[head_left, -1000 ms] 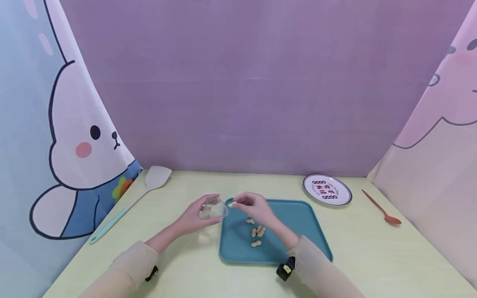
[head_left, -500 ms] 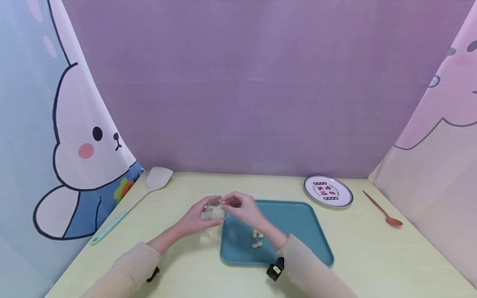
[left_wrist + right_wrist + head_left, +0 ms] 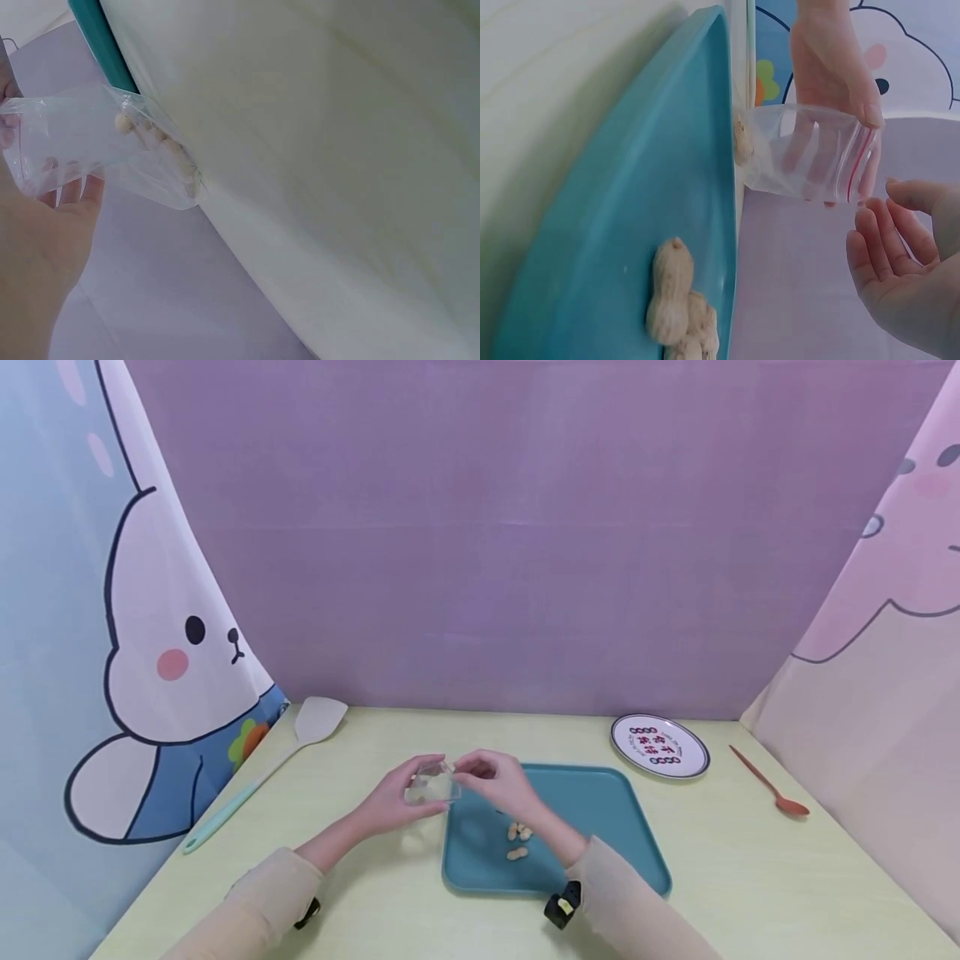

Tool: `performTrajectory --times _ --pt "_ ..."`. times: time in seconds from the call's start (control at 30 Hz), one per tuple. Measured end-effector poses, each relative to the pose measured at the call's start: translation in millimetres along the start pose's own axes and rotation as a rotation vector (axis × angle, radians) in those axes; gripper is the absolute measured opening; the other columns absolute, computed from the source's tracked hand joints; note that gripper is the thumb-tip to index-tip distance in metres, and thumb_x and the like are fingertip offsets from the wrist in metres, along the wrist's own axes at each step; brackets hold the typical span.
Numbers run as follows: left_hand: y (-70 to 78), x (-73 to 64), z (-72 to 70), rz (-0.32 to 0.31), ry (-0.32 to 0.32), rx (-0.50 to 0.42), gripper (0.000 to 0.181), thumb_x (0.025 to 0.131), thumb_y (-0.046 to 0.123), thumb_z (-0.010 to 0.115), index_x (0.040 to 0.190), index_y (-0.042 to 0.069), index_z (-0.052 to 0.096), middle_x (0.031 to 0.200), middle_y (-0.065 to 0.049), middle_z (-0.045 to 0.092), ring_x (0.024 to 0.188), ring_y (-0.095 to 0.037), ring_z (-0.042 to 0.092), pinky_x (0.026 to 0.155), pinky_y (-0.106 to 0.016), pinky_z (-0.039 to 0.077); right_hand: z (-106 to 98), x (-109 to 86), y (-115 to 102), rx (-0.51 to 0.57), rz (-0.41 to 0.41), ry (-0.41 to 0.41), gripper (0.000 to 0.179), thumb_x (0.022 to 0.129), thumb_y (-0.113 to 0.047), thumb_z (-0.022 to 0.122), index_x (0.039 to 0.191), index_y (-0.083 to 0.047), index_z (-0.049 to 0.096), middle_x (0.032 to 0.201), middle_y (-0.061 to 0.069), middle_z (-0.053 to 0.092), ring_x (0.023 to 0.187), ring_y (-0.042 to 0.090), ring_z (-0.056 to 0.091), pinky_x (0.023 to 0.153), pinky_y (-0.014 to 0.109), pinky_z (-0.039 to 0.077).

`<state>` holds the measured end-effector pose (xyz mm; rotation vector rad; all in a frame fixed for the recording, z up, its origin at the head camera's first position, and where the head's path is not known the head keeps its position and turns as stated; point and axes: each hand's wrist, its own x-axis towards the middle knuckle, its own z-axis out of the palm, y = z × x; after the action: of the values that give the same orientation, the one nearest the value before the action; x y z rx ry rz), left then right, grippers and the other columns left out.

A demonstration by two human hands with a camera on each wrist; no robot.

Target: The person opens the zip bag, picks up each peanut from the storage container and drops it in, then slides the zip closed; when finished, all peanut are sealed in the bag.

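Note:
My left hand holds a clear zip bag by its mouth, left of the blue-green tray. Several peanuts lie at the bottom of the bag, seen through the plastic in the left wrist view. My right hand is right at the bag's mouth, with loosely bent fingers. Nothing shows between its thumb and fingertips in the right wrist view. More peanuts lie on the tray below the right hand, partly hidden by the right arm in the head view.
A spatula with a pale green handle lies at the left of the table. At the back right stands a white plate with red lettering, and beside it a red-brown spoon. Patterned cloth hangs on both sides.
My right hand moved left from above the tray to the bag's mouth with a peanut, then drew slightly back right; the peanut is no longer in its fingers. The left hand stays almost still.

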<state>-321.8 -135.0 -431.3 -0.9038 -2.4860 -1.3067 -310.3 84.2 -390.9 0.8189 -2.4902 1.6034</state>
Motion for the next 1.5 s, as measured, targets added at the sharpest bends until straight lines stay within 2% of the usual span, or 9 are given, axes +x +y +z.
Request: performTrajectory --times 0.07,0.3,0.4,0.5,0.73,0.8,1.0,1.23,1.5 --pt "-0.1 0.3 0.1 0.001 0.000 -0.007 0.069 0.077 0.033 0.077 0.133 0.008 0.048 0.124 -0.003 0.060 0.116 -0.022 0.055 0.091 -0.041 0.047 -3.1 -1.8 0.2 -0.009 0.003 0.011 0.020 0.089 -0.020 0.065 0.106 -0.009 0.068 0.097 0.006 0.069 0.084 0.017 0.064 0.072 0.022 0.051" --pt "1.5 1.4 0.5 -0.006 -0.007 -0.022 0.068 0.077 0.034 0.077 0.134 0.010 0.047 0.125 -0.003 0.060 0.117 -0.023 0.054 0.092 -0.048 0.045 -23.0 -17.8 -18.0 -0.025 -0.008 0.011 0.020 0.090 -0.010 0.062 0.107 -0.001 0.065 0.101 0.018 0.068 0.089 0.036 0.063 0.071 0.023 0.051" --pt "2.2 1.4 0.7 -0.012 -0.011 -0.031 0.069 0.077 0.034 0.077 0.134 0.008 0.047 0.125 -0.004 0.060 0.118 -0.024 0.054 0.093 -0.049 0.044 -30.4 -23.2 -19.3 -0.036 -0.007 -0.007 0.020 0.091 -0.008 0.061 0.108 0.002 0.064 0.101 0.022 0.067 0.090 0.039 0.062 0.072 0.022 0.051" --pt "1.6 1.0 0.8 -0.018 -0.012 -0.035 0.069 0.077 0.034 0.077 0.134 0.010 0.047 0.125 -0.004 0.060 0.118 -0.023 0.054 0.093 -0.047 0.044 -35.0 -26.5 -13.4 -0.046 -0.004 -0.019 0.019 0.090 -0.007 0.061 0.106 0.003 0.065 0.100 0.022 0.067 0.088 0.037 0.063 0.071 0.022 0.051" --pt "-0.8 -0.6 1.1 -0.021 -0.011 -0.035 0.067 0.077 0.034 0.077 0.133 0.013 0.048 0.125 -0.003 0.060 0.117 -0.022 0.054 0.093 -0.044 0.044 -39.7 -28.1 33.8 -0.080 -0.006 -0.020 0.019 0.090 -0.016 0.063 0.104 -0.003 0.067 0.096 0.014 0.069 0.083 0.026 0.064 0.070 0.023 0.052" --pt "-0.8 -0.7 0.9 -0.020 -0.008 -0.029 0.067 0.077 0.034 0.077 0.134 0.012 0.048 0.124 -0.003 0.060 0.117 -0.022 0.055 0.093 -0.043 0.044 -42.0 -30.3 39.5 -0.085 0.001 -0.018 0.019 0.089 -0.020 0.064 0.103 -0.006 0.067 0.095 0.010 0.070 0.083 0.020 0.065 0.070 0.023 0.052" --pt "-0.1 0.4 0.7 -0.028 -0.008 -0.023 0.068 0.077 0.034 0.077 0.134 0.013 0.047 0.125 -0.003 0.060 0.117 -0.023 0.054 0.092 -0.044 0.045 -50.0 -37.8 48.0 -0.106 0.027 -0.023 0.020 0.089 -0.021 0.065 0.103 -0.007 0.067 0.096 0.007 0.069 0.082 0.012 0.063 0.071 0.023 0.052" --pt "1.0 1.2 0.0 -0.041 -0.013 -0.034 0.071 0.077 0.033 0.077 0.135 0.007 0.046 0.126 -0.005 0.059 0.118 -0.024 0.053 0.093 -0.046 0.044 -59.6 -48.3 55.9 -0.118 0.062 -0.127 0.021 0.089 -0.013 0.064 0.104 0.001 0.066 0.098 0.015 0.068 0.085 0.020 0.064 0.069 0.022 0.051" --pt "0.4 2.7 1.2 -0.052 -0.008 -0.034 0.068 0.076 0.032 0.078 0.134 0.012 0.048 0.126 -0.002 0.059 0.118 -0.022 0.053 0.093 -0.043 0.043 -69.1 -56.4 60.0 -0.134 0.112 -0.199 0.023 0.088 -0.013 0.065 0.105 0.003 0.065 0.099 0.015 0.068 0.087 0.014 0.063 0.071 0.020 0.051"
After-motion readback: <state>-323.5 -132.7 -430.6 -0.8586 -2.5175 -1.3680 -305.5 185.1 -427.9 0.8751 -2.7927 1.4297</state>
